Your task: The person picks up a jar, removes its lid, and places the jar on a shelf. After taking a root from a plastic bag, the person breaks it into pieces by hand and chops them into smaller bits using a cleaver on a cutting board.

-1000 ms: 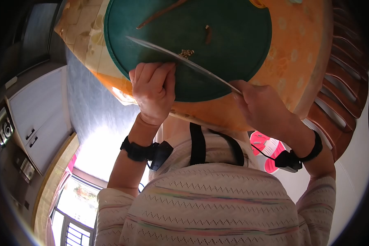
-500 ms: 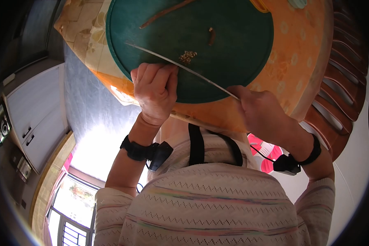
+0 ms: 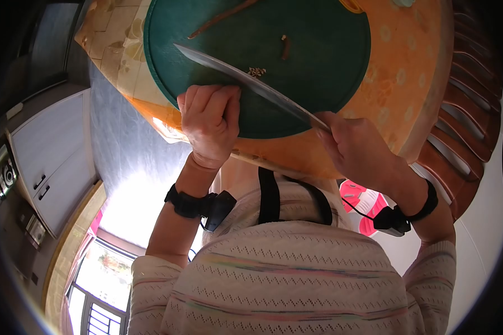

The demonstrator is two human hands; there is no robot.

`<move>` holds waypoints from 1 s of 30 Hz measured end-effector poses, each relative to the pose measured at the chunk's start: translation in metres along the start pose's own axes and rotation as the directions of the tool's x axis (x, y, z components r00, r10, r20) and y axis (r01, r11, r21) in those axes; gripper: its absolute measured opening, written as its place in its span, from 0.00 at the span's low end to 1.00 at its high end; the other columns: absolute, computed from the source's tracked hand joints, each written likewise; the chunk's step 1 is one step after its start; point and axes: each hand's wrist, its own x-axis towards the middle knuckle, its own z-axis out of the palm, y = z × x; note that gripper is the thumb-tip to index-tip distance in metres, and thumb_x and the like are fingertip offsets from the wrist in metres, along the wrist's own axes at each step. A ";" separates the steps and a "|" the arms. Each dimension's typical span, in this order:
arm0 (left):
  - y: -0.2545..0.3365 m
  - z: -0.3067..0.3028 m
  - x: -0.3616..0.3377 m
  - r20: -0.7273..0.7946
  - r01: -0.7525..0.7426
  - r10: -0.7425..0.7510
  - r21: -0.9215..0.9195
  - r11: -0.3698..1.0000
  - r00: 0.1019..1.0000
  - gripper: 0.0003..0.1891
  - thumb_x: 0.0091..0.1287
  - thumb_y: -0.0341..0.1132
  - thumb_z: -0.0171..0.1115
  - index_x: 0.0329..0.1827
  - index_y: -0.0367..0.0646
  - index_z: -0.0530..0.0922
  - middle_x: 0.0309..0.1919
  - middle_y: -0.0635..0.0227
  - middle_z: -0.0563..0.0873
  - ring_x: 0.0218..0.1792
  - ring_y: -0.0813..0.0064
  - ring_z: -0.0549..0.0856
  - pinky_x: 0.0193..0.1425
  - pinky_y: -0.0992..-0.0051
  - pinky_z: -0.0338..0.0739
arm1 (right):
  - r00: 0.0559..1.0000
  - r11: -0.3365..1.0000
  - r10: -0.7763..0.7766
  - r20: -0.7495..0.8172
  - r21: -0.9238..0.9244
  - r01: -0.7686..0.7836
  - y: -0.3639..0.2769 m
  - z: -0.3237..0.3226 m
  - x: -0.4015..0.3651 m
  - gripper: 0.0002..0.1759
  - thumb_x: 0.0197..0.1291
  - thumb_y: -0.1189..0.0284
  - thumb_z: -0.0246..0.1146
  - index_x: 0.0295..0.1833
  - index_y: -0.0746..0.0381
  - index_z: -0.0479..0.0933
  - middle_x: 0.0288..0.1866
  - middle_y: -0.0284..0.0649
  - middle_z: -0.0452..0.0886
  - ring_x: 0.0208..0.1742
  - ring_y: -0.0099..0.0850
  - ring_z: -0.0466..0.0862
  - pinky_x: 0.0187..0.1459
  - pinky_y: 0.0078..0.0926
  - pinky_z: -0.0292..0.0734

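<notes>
My right hand (image 3: 363, 145) grips the handle of a long kitchen knife (image 3: 274, 97). The blade reaches up and left over a round green cutting board (image 3: 330, 61), its flat side turned partly toward me. My left hand (image 3: 211, 123) is closed at the board's near edge, just below the blade; whatever its fingers hold is hidden. Beyond the blade lies a small heap of chopped pale bits (image 3: 256, 71), partly covered by the knife. A short brown root-like piece (image 3: 285, 49) rests farther back. Toward the upper left is a long thin brown stick (image 3: 221, 20).
The board sits on a table with an orange patterned tablecloth (image 3: 397, 84). Something yellow (image 3: 352, 5) is at the board's far right edge. A brown slatted chair (image 3: 458, 151) stands at the right. White cabinets (image 3: 53, 151) are at the left.
The knife has lifted and tilted, so more of its flat side shows and it covers part of the chopped heap. My left hand stays closed in nearly the same place.
</notes>
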 end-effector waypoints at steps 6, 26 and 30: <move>0.000 0.000 0.000 0.002 -0.001 0.001 0.003 1.000 1.000 0.08 0.51 0.20 0.69 0.33 0.42 0.83 0.30 0.70 0.83 0.34 0.70 0.81 0.43 0.73 0.69 | 1.000 0.999 0.008 0.023 -0.034 -0.008 -0.002 -0.002 -0.003 0.09 0.60 0.77 0.58 0.46 0.69 0.75 0.20 0.48 0.77 0.22 0.44 0.81 0.25 0.36 0.75; 0.001 -0.003 0.000 0.014 0.006 -0.006 -0.014 1.000 1.000 0.09 0.52 0.20 0.68 0.35 0.41 0.84 0.31 0.67 0.83 0.34 0.68 0.81 0.43 0.72 0.71 | 1.000 1.000 -0.004 -0.005 0.030 0.004 -0.002 0.000 0.005 0.08 0.61 0.77 0.59 0.44 0.68 0.75 0.19 0.48 0.76 0.22 0.45 0.81 0.23 0.37 0.74; 0.000 -0.002 -0.001 0.005 0.005 -0.005 -0.022 1.000 1.000 0.08 0.52 0.21 0.68 0.34 0.41 0.84 0.31 0.68 0.83 0.35 0.69 0.81 0.43 0.73 0.70 | 0.999 0.999 0.034 0.020 0.041 -0.035 -0.005 -0.005 0.001 0.07 0.61 0.77 0.58 0.44 0.68 0.75 0.18 0.47 0.76 0.22 0.45 0.81 0.23 0.36 0.74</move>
